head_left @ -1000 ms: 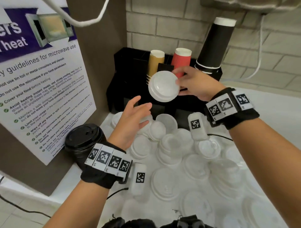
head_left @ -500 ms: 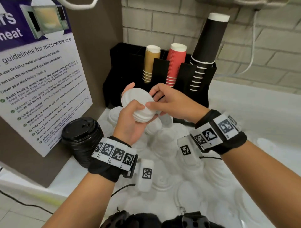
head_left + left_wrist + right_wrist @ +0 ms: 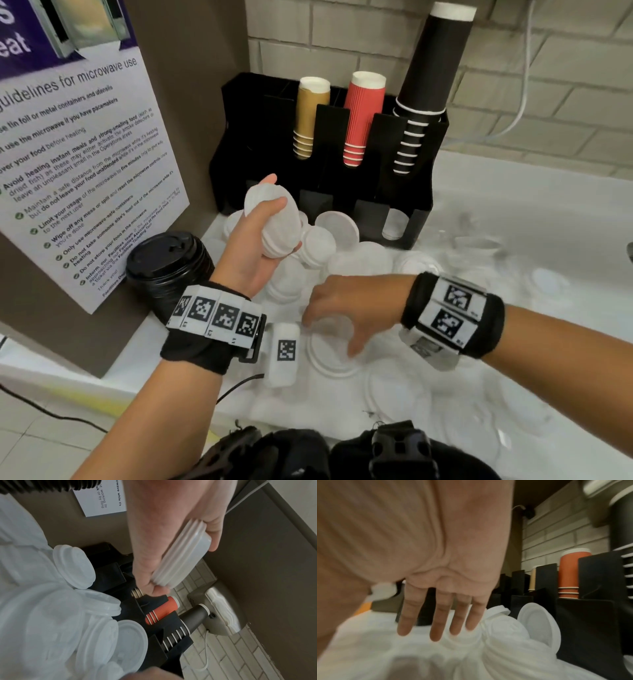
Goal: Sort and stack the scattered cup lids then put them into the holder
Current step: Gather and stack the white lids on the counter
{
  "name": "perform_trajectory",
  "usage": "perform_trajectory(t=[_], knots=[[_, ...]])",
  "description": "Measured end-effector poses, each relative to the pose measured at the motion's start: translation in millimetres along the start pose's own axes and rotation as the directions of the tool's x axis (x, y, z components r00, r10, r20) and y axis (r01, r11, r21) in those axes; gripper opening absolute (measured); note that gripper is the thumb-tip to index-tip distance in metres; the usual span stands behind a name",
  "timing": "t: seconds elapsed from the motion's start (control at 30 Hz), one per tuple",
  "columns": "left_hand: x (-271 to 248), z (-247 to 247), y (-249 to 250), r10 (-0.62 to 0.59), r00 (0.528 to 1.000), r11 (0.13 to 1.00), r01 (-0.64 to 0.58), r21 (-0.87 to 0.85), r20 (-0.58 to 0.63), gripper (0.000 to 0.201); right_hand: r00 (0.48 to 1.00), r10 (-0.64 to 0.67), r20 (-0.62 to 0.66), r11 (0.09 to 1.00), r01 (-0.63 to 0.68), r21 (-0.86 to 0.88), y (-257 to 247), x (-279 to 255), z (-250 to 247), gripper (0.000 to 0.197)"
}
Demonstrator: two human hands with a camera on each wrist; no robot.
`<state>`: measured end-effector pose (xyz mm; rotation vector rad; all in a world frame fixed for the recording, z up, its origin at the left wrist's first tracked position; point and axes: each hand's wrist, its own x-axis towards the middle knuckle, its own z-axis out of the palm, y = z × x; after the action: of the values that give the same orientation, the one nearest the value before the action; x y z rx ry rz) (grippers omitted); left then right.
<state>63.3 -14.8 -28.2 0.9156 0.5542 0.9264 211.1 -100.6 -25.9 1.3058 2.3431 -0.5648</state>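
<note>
Lids are now gathered in the left hand (image 3: pixel 260 246) alone: half a second ago both hands met at the stack (image 3: pixel 274 222), the right hand pressing a lid on; a second ago that lid was in the right hand, held up near the cups. The left hand grips the stack (image 3: pixel 180 559) on edge, thumb over one side and fingers round the other, raised in front of the black holder (image 3: pixel 421 192). The right hand (image 3: pixel 346 308) has let go and dropped to the pile of loose lids (image 3: pixel 373 263) on the white counter (image 3: pixel 513 212); its fingers (image 3: pixel 436 626) are straight and spread, reaching down at a flat lid (image 3: pixel 329 346), nothing yet between them.

So one more lid has joined the stack, and the next pick appears to be starting. Most of the job seems left: many lids lie scattered before the holder, some leaning on its front, and a black stack (image 3: pixel 168 267) stands to the left by the poster (image 3: pixel 78 164). Nothing in hand has reached the holder, whose slots carry tan, red and black cups.
</note>
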Motion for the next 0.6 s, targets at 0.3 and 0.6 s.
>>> perform_trajectory(t=[0.3,0.6], knots=[[-5,6,-4,-0.036,0.998,0.999,0.036,0.015,0.043,0.064,0.997,0.035,-0.071,0.934,-0.058,-0.351,-8,9,32,0.090],[-8,-6,-1,0.039,0.997,0.997,-0.043,0.061,0.059,0.035,0.893,0.191,-0.407,0.904,0.001,0.427,13,-34,-1,0.069]])
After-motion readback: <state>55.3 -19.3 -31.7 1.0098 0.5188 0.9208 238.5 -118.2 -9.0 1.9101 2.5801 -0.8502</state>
